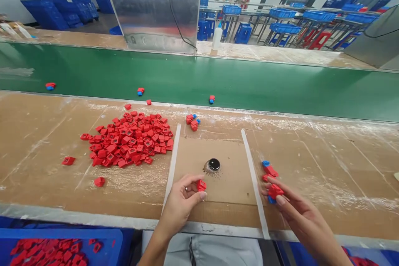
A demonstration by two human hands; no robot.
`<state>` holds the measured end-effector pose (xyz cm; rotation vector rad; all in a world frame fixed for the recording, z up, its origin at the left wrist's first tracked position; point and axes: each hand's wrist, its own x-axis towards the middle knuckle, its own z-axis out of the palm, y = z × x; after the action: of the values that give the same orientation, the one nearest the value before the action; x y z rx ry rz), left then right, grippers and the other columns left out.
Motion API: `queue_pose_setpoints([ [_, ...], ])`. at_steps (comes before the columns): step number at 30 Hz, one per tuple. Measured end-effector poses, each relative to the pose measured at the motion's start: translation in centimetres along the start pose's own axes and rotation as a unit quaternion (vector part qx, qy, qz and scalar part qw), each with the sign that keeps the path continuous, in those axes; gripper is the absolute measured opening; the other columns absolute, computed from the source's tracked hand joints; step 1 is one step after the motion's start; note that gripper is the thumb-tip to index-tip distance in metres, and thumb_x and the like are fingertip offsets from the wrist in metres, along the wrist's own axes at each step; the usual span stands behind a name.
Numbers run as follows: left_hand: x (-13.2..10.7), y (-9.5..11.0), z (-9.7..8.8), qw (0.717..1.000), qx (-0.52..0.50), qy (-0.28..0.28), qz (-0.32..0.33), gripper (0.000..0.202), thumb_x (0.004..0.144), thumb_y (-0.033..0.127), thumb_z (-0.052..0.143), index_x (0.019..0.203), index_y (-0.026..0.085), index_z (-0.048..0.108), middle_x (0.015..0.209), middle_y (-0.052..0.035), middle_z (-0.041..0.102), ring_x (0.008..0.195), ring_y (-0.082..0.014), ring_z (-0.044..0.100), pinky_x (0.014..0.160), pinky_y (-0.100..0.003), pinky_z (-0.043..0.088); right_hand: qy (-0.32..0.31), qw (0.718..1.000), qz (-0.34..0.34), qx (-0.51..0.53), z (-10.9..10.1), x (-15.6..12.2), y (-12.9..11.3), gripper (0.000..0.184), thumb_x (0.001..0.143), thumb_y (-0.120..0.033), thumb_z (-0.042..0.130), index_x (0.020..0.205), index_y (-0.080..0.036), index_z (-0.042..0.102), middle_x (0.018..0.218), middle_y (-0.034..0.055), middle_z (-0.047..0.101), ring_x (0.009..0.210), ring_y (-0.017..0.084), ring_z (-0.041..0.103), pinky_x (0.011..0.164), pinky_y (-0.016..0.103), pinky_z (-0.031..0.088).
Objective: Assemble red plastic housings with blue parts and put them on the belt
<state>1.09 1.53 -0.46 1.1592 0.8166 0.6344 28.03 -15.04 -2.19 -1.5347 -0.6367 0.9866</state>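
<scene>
The left hand (pixel 181 200) is pinching a small red plastic block (pixel 201 185) between its fingers (pixel 195 179) near the front edge of the desk (pixel 40 174), while the right hand (pixel 291 212) is gripping a red-and-blue plastic piece (pixel 275 193) just right of the cardboard mat (pixel 227 187). Both pieces are looking light and stiff, best held by their sides, though small enough to slip. Both wrists are angling inward, and a heap of red blocks (pixel 127 139) is lying toward the desk's left
</scene>
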Motion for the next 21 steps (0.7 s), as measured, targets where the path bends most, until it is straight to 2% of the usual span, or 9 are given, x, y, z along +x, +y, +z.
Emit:
queue_pose_setpoints([
  [3, -0.2, -0.6, 0.0, 1.0, -0.015, 0.003, 0.007, 0.031, 0.076, 0.024, 0.075, 0.107, 0.022, 0.072, 0.093, -0.0022, 0.061, 0.084, -0.0138, 0.059, 0.077, -0.023, 0.05, -0.023, 0.997, -0.019, -0.073, 1.2, 0.6, -2.7, 0.049, 0.088, -0.045, 0.068, 0.131, -0.023, 0.061, 0.119, 0.0119, 0.068, 0.11, 0.026, 0.065, 0.101, 0.04, 0.049],
  [6, -0.7, -1.1, -0.4, 1.0, -0.022, -0.012, 0.011, 0.024, 0.078, 0.026, 0.074, 0.102, 0.021, 0.073, 0.096, -0.0043, 0.065, 0.086, -0.0155, 0.062, 0.078, -0.024, 0.051, -0.045, 0.991, -0.059, -0.116, 3.0, 1.7, -4.8, 0.048, 0.089, -0.046, 0.066, 0.13, -0.021, 0.061, 0.11, 0.0113, 0.071, 0.1, 0.025, 0.068, 0.094, 0.044, 0.055],
  [9, -1.1, -1.2, -0.6, 0.999, -0.014, -0.044, -0.008, 0.023, 0.079, 0.026, 0.072, 0.101, 0.018, 0.074, 0.092, -0.0056, 0.069, 0.08, -0.0158, 0.063, 0.076, -0.026, 0.053, -0.051, 0.983, -0.114, -0.135, 4.6, 2.8, -5.8, 0.042, 0.089, -0.043, 0.067, 0.124, -0.021, 0.061, 0.106, 0.0099, 0.071, 0.093, 0.022, 0.07, 0.084, 0.04, 0.059],
  [12, -1.3, -1.3, -0.6, 0.998, -0.008, -0.05, -0.022, 0.028, 0.078, 0.026, 0.074, 0.104, 0.018, 0.072, 0.086, -0.0044, 0.069, 0.076, -0.0149, 0.062, 0.072, -0.024, 0.052, -0.057, 0.967, -0.161, -0.191, 5.8, 3.5, -6.2, 0.034, 0.091, -0.04, 0.065, 0.119, -0.02, 0.061, 0.103, 0.0097, 0.072, 0.095, 0.022, 0.069, 0.084, 0.038, 0.059],
  [17, -1.2, -1.2, -0.4, 0.999, -0.006, -0.048, -0.026, 0.029, 0.077, 0.029, 0.076, 0.105, 0.02, 0.071, 0.081, -0.0004, 0.065, 0.074, -0.0124, 0.058, 0.07, -0.021, 0.05, -0.048, 0.903, -0.256, -0.342, 7.5, 4.2, -6.8, 0.026, 0.095, -0.037, 0.059, 0.114, -0.021, 0.062, 0.102, 0.008, 0.072, 0.089, 0.021, 0.07, 0.081, 0.037, 0.058],
  [21, -1.2, -1.0, -0.3, 0.998, -0.011, -0.049, -0.023, 0.025, 0.08, 0.033, 0.073, 0.1, 0.019, 0.07, 0.082, -0.0014, 0.066, 0.075, -0.0133, 0.058, 0.069, -0.021, 0.049, -0.063, 0.85, -0.323, -0.411, 8.6, 4.6, -7.3, 0.02, 0.097, -0.034, 0.056, 0.111, -0.021, 0.061, 0.101, 0.007, 0.071, 0.086, 0.02, 0.069, 0.078, 0.033, 0.056],
])
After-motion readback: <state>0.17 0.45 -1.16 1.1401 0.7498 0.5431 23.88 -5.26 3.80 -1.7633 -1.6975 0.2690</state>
